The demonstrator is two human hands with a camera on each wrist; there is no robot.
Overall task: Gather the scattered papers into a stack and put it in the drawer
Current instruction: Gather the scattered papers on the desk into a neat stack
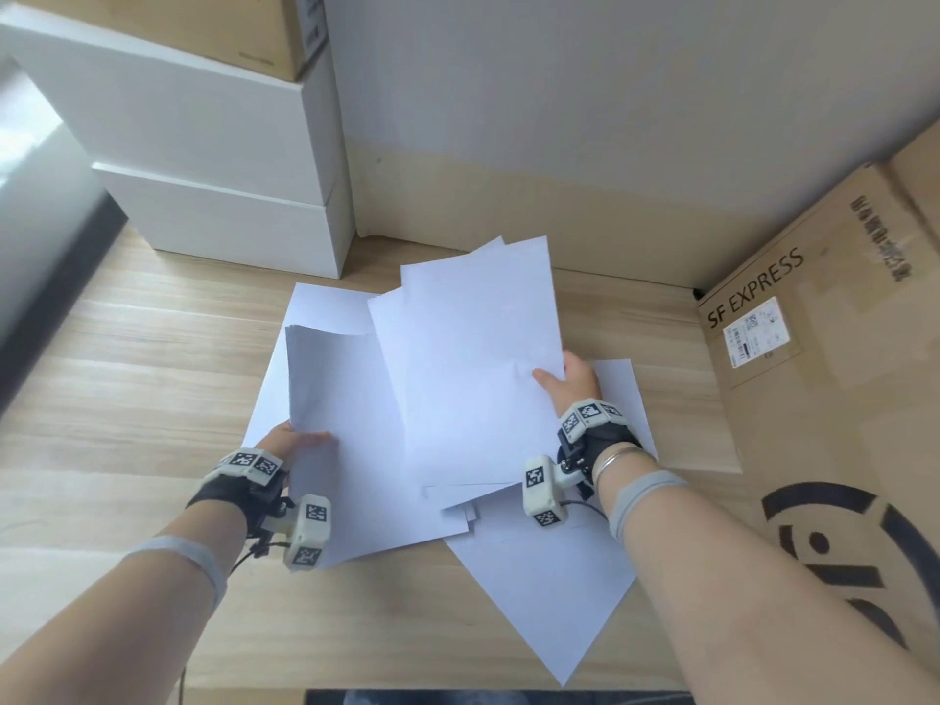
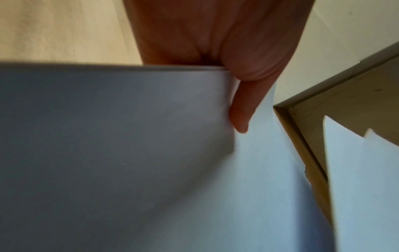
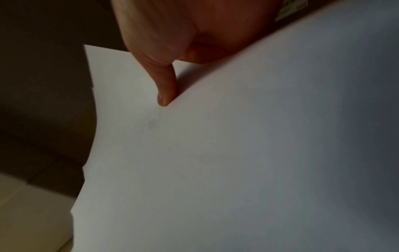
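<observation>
While both hands hold paper: loose white sheets, wooden bench

Left hand (image 1: 290, 442): thumb on top and fingers (image 2: 239, 117) beneath, pinching the near edge of a small bundle of sheets (image 1: 335, 399), raised and bowed. Right hand (image 1: 569, 381): thumb pressed on top, gripping the right edge of a second bundle (image 1: 478, 358), fanned unevenly and lifted off the bench (image 1: 127, 358); its fingers are hidden under the paper. More papers (image 1: 544, 577) lie flat below, one angled toward the near edge. White boxes (image 1: 203, 160) stacked at far left against the wall; cardboard box (image 1: 814, 358) marked SF EXPRESS at right. No drawer in view
</observation>
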